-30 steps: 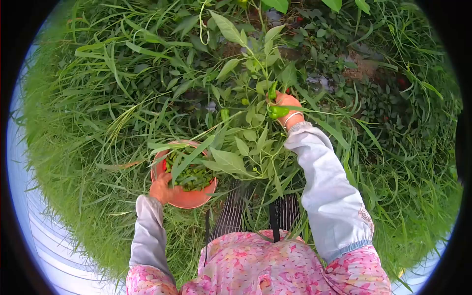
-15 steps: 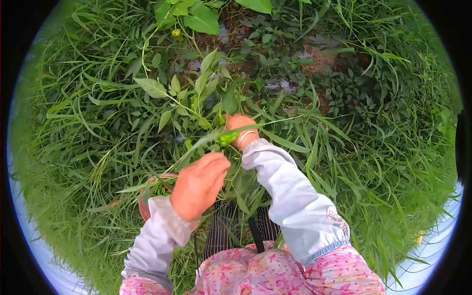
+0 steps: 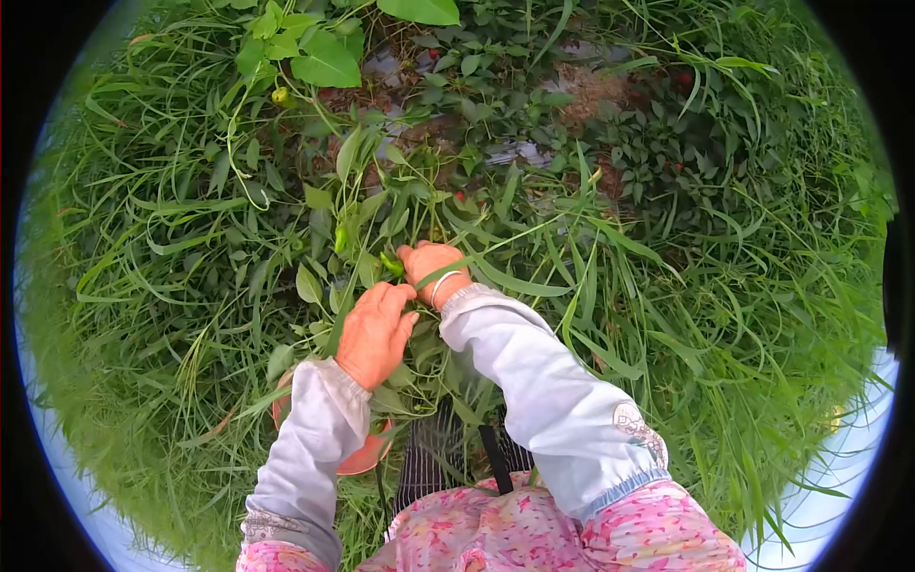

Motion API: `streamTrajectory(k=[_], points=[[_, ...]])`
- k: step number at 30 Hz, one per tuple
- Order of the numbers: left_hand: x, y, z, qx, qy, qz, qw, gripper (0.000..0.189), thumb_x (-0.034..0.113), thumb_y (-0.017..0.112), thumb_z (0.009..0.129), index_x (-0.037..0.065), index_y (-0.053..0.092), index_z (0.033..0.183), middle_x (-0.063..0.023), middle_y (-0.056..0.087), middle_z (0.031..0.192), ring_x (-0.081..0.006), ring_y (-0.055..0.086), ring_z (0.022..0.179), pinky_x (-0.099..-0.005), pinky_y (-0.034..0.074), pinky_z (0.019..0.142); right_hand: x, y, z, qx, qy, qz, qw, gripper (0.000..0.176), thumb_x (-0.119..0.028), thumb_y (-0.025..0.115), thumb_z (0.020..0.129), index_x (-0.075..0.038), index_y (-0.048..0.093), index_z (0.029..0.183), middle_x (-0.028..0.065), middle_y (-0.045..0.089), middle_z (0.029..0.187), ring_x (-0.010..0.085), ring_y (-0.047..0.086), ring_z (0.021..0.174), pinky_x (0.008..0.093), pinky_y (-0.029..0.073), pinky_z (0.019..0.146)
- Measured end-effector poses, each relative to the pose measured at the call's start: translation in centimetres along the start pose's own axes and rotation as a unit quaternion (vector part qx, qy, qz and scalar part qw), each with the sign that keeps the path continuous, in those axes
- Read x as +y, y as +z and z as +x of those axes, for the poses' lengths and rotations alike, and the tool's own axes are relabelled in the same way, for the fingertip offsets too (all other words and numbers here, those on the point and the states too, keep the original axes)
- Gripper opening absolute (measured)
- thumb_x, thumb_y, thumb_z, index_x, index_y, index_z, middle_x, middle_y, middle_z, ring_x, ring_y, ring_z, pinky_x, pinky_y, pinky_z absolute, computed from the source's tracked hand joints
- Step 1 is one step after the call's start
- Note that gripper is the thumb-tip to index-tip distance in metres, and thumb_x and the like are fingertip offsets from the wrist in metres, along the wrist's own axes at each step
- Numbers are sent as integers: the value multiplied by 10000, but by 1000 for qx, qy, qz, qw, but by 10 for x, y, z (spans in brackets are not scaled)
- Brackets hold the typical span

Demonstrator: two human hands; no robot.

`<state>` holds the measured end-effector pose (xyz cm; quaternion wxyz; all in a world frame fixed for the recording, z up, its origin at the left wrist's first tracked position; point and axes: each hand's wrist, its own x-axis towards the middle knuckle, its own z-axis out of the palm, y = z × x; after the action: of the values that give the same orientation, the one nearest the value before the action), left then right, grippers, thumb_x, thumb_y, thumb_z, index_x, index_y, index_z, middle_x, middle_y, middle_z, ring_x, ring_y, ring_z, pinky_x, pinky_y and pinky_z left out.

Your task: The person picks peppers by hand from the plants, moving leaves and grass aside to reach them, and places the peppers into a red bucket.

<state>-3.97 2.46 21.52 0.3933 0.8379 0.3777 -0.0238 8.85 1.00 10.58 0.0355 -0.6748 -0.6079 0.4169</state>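
A leafy pepper plant leans in front of me. One green pepper lies right at the fingertips of both hands, and another green pepper hangs a little further left. My right hand, with a white bracelet at the wrist, is closed among the stems; its fingers are partly hidden by a grass blade. Just below, my left hand has its fingers drawn together beside the lower end of the nearer pepper. What lies between those fingers is hidden.
An orange-red container shows partly under my left forearm. Tall grass surrounds the plants on both sides. Strips of plastic sheeting and bare soil show further ahead. A small yellow fruit hangs near broad leaves at upper left.
My left hand has moved up to meet the right hand at the plant. The leafy branch has swung closer and lower, and more of the container shows. The view has shifted slightly.
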Motion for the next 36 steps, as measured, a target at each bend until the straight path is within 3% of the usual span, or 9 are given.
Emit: streamTrajectory(k=[7, 8, 11, 13, 15, 18, 23, 31, 36], points=[[3, 13, -5, 48, -68, -145, 986, 199, 66, 516, 869, 58, 496, 1066, -137, 579, 781, -331, 589, 708, -376, 461, 624, 4, 12, 1, -22, 3, 9, 1000, 361, -214, 632, 719, -89, 573, 1052, 154, 597, 981, 304, 612, 907, 394, 497, 743], [12, 6, -11, 26, -172, -237, 956, 175, 61, 502, 881, 51, 511, 1056, -138, 585, 765, -287, 595, 668, -349, 458, 605, 6, 17, 2, -23, 9, 5, 1000, 368, -196, 632, 723, -93, 571, 1071, 154, 600, 976, 308, 615, 905, 406, 499, 741], [32, -12, -21, 22, -151, -172, 973, 147, 55, 494, 886, 43, 535, 1027, -135, 594, 789, -251, 595, 673, -338, 459, 612, 4, 9, -4, -28, 8, -4, 1000, 360, -169, 626, 728, -98, 575, 1077, 152, 603, 971, 313, 618, 903, 411, 501, 739], [18, -12, -2, 135, -7, -16, 991, 217, 9, 511, 833, 45, 546, 1043, -150, 602, 915, -303, 620, 752, -373, 488, 655, -3, 6, -10, -8, 10, -14, 1000, 249, -102, 548, 785, -88, 598, 1029, 139, 621, 937, 281, 629, 893, 369, 518, 732], [6, -13, 27, 67, 49, 135, 987, 282, 3, 515, 786, 49, 541, 1063, -161, 594, 985, -318, 632, 797, -388, 507, 677, -3, 17, -3, 1, 8, -43, 999, 242, -98, 556, 781, -82, 601, 1018, 139, 621, 936, 281, 631, 881, 365, 520, 723], [-26, 13, 51, -147, -32, 283, 947, 351, -8, 544, 727, 53, 541, 1073, -134, 602, 1012, -302, 637, 848, -357, 518, 681, 6, 30, -2, 35, -1, -27, 999, 232, -102, 590, 758, -82, 609, 987, 132, 621, 930, 267, 637, 838, 354, 522, 699], [-32, 49, 39, -152, -36, 407, 900, 299, 95, 565, 748, 34, 527, 1039, -101, 588, 896, -231, 653, 745, -338, 525, 599, 14, 39, -17, 91, -11, 42, 995, 247, -143, 557, 785, -104, 593, 1026, 119, 611, 894, 280, 617, 874, 357, 506, 735], [-31, 42, 30, -167, 8, 409, 897, 412, 114, 560, 762, 53, 480, 1161, -73, 591, 804, -216, 644, 649, -326, 510, 541, 32, 55, -20, 137, -19, 122, 983, 356, -190, 569, 801, -156, 545, 1154, 120, 621, 971, 314, 606, 898, 400, 502, 757], [-17, 23, 22, -112, -17, 394, 912, 275, 117, 568, 753, 40, 518, 1013, -74, 588, 729, -212, 632, 571, -327, 494, 477, 25, 47, -15, 193, -20, 142, 971, 332, -127, 580, 783, -209, 573, 1104, 108, 622, 914, 328, 606, 810, 410, 504, 692]])
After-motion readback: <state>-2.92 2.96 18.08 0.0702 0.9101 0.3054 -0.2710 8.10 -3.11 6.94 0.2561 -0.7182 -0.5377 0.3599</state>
